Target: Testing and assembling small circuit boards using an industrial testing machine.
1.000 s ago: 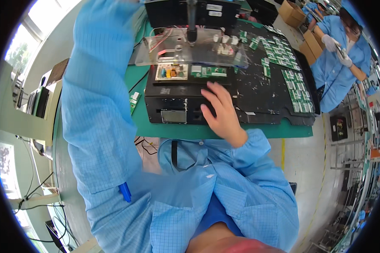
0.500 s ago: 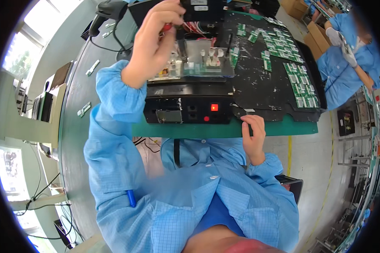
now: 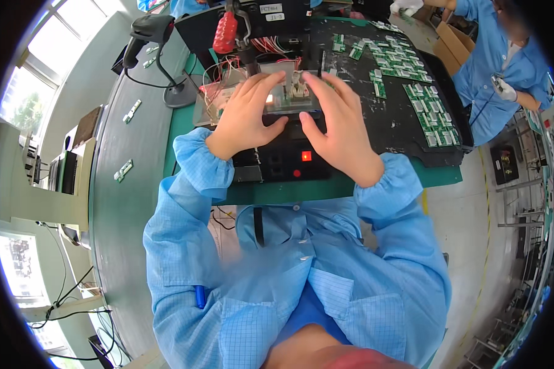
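Note:
A test fixture with a clear plate (image 3: pixel 292 109), wires and small white parts sits on the bench in front of me. Over its left side is my left hand (image 3: pixel 247 115), fingers stretched forward and thumb apart. My right hand (image 3: pixel 340 123) reaches over the right side, its fingers spread. The fingertips of both hands come close together at the white parts (image 3: pixel 298 86) on the plate; I see nothing held, though the fingers partly hide that spot. A toggle clamp's red handle (image 3: pixel 226 32) stands up behind my left hand, untouched. The fixture's black front box (image 3: pixel 283 169) shows a lit red switch (image 3: pixel 306 156).
Green circuit boards (image 3: pixel 434 117) lie in rows on the black mat (image 3: pixel 388 129) at right. A barcode scanner (image 3: pixel 148 37) on a stand is at far left, near a few loose boards (image 3: pixel 132 112). A co-worker (image 3: pixel 505 74) in blue with gloved hands works at far right.
My left hand has let go of the red clamp handle and come down over the plate. My right hand has moved from the bench's front edge up to the fixture.

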The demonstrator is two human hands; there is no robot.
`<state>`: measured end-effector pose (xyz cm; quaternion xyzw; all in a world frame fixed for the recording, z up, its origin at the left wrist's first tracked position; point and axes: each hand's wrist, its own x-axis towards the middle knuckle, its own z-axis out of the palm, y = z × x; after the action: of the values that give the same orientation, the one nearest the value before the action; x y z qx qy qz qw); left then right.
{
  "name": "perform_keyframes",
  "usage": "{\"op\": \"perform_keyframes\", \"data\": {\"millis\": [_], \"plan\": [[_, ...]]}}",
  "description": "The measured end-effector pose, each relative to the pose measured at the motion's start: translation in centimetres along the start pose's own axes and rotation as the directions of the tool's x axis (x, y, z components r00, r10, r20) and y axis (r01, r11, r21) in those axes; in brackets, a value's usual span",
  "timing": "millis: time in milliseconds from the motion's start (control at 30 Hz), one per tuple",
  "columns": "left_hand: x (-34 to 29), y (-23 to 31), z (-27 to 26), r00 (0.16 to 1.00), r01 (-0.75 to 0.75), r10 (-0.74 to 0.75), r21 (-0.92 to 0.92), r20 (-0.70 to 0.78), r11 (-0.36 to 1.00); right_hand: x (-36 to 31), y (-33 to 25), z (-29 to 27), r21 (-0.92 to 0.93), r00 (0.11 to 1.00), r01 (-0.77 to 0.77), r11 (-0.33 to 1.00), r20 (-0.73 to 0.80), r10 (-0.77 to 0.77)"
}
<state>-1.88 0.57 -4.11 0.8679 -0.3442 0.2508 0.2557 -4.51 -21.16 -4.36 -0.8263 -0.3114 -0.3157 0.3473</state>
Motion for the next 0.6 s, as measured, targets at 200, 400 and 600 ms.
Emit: {"op": "perform_keyframes", "data": {"millis": [200,400,600], "plan": [[0.4,-1.5,0.2,0.999,0.018,-0.013,-0.142,0.032,0.99,3.5,0.4,0.5,-0.107,0.978,0.151,0.983,-0.129,-0.164],[0.2,-1.7,0.3,0.999,0.029,-0.026,-0.128,0.029,0.991,2.5,1.5,2.6,-0.269,0.978,0.094,0.959,0.205,-0.038],[-0.4,-1.3,-0.1,0.999,0.023,-0.019,-0.164,0.03,0.986,2.0,1.7,3.2,-0.285,0.977,0.116,0.951,0.207,-0.058]]}}
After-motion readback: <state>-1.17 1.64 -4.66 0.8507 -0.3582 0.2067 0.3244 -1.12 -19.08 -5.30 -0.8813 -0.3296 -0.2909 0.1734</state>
